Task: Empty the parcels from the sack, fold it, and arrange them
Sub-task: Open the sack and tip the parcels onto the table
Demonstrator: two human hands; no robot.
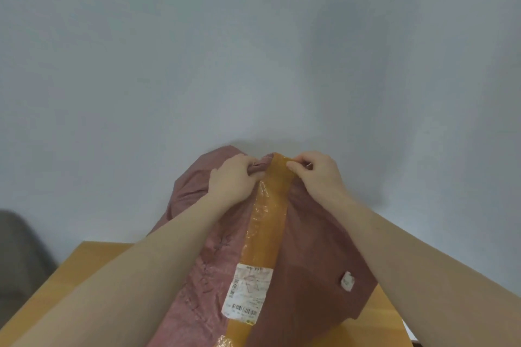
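Sack (304, 248) stands full on the wooden counter (93, 259), top end away from us. Left hand (234, 177) and right hand (315, 172) both curl fingers (255, 169) round the bunched fabric at its top, either side of the yellow tape strip (267, 222). We read that as gripping the taped mouth to pull it apart. Shipping label (248, 293) faces up. Parcels hidden, presumably inside. Emptying not started.

A white shipping label (246, 291) with a barcode sits on the sack's (310, 248) tape strip (267, 222); its print is too blurred to read.
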